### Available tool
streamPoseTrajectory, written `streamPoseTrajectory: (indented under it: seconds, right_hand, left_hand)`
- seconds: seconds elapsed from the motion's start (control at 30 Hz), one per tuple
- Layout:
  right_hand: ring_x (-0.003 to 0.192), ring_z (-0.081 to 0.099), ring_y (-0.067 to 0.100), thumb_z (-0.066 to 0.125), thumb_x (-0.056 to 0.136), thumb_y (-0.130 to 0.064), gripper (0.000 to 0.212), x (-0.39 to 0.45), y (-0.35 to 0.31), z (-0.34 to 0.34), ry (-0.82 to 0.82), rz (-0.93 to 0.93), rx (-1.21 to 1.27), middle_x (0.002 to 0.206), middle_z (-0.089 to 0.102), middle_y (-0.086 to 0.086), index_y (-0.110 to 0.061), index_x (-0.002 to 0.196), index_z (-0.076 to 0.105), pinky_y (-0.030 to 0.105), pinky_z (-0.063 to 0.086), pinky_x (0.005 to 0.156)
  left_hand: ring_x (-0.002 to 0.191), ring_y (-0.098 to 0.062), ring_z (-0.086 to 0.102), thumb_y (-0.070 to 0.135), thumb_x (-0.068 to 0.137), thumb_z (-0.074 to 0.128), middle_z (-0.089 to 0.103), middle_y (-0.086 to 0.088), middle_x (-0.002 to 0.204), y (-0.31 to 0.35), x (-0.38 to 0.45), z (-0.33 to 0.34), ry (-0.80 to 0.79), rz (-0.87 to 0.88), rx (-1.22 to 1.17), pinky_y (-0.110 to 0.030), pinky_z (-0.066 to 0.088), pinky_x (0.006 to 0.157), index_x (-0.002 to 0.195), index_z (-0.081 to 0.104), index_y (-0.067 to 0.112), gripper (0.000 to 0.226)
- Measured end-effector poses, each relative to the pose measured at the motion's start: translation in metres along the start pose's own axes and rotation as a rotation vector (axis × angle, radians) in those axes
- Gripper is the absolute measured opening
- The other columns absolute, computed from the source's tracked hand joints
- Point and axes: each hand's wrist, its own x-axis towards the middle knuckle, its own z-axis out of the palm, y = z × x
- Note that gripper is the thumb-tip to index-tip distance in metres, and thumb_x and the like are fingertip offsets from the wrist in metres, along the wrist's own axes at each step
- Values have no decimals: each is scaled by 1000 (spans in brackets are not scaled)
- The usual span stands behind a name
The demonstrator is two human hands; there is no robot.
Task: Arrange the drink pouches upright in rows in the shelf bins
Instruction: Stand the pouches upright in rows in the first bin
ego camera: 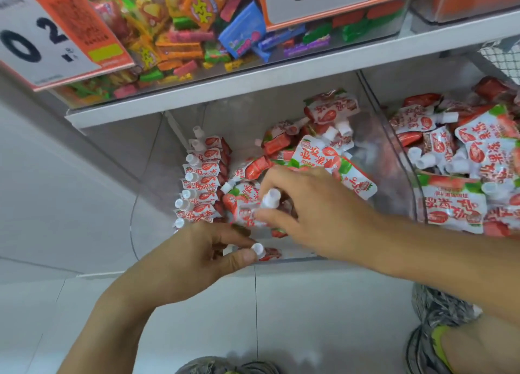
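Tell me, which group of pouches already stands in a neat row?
The row of pouches along the left wall of the left bin, caps lined up; the others lie jumbled.

1. The floor (281,317) has big pale grey tiles with thin dark lines between them.
2. A white shelf board (225,89) runs across the top, and its front edge slopes up to the right.
3. On it stands a clear box full of bright sweets (180,35).
4. Two orange and white price signs (50,33) with big black numbers hang in front.
5. The light is soft and even.
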Motion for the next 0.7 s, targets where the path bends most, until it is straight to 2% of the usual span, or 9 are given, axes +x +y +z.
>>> streamPoseTrajectory:
  seconds: [0.07, 0.13, 0.2, 0.3, 0.4, 0.5, 0.57, 0.63, 0.7]
  right_hand:
    - [62, 44, 12, 66, 92, -33, 19, -3, -1, 23, -129, -25, 12, 65, 49, -11, -21, 91, 52, 36, 38, 58]
    - [63, 43, 14, 65, 93, -31, 17, -1, 2, 29, -167, -43, 29, 66, 48, -10, -20, 92, 52, 37, 41, 59]
    - [60, 46, 13, 63, 95, -32, 14, 3, 3, 26, -172, -36, 66, 63, 50, -9, -21, 93, 54, 26, 37, 55]
    - [64, 52, 2, 57, 99, -34, 10, 7, 5, 25, -289, 3, 125, 70, 58, -16, -27, 106, 59, 16, 38, 58]
    - [77, 54, -9, 52, 102, -31, 24, 11, 5, 28, -408, 5, 63, 88, 58, -25, -33, 124, 58, 10, 40, 68]
    - [82, 58, -8, 52, 101, -27, 27, 19, 6, 22, -523, 17, 7, 91, 63, -28, -36, 127, 57, 12, 43, 72]
    - [102, 60, 2, 53, 100, -24, 32, 23, 12, 18, -515, 36, -80, 113, 65, -17, -36, 130, 54, 27, 49, 89]
    - [123, 48, 11, 58, 97, -27, 44, 24, 18, 14, -452, 25, -294, 132, 53, -10, -32, 139, 46, 30, 42, 103]
    - [132, 38, 16, 65, 92, -37, 63, 22, 22, 12, -512, -26, -485, 142, 42, -7, -28, 147, 36, 33, 36, 110]
  left_hand:
    - [77, -17, 65, 75, 76, 54, 71, 9, 82, -4, -7, -1, 62, -28, 42, -43, 54, 74, 93, 72, 45, 39]
    - [73, -9, 66, 77, 68, 60, 71, 14, 76, -6, -12, 3, 174, -62, 99, -36, 55, 71, 84, 73, 38, 44]
    - [69, -5, 66, 69, 61, 70, 69, 14, 70, -5, -15, 7, 314, -81, 135, -34, 54, 67, 74, 67, 30, 41]
    - [68, -4, 60, 52, 51, 86, 62, 13, 75, -2, -15, 5, 467, -73, 193, -22, 49, 63, 78, 53, 29, 49]
    - [83, 2, 55, 47, 58, 86, 55, 22, 94, -1, -15, 3, 422, 4, 213, -8, 42, 75, 105, 58, 32, 57]
    - [91, 9, 49, 48, 68, 79, 53, 30, 95, 0, -16, 3, 349, 26, 194, 1, 34, 79, 121, 59, 35, 58]
    - [90, 9, 48, 51, 70, 77, 50, 32, 91, 0, -18, 2, 339, 6, 178, 1, 34, 80, 121, 60, 37, 56]
    - [86, 7, 51, 53, 69, 76, 52, 30, 90, -1, -19, 1, 349, -16, 176, -2, 37, 79, 116, 62, 37, 52]
    - [85, 4, 55, 55, 67, 77, 59, 24, 90, -1, -20, 0, 376, -28, 176, -8, 42, 76, 108, 65, 35, 47]
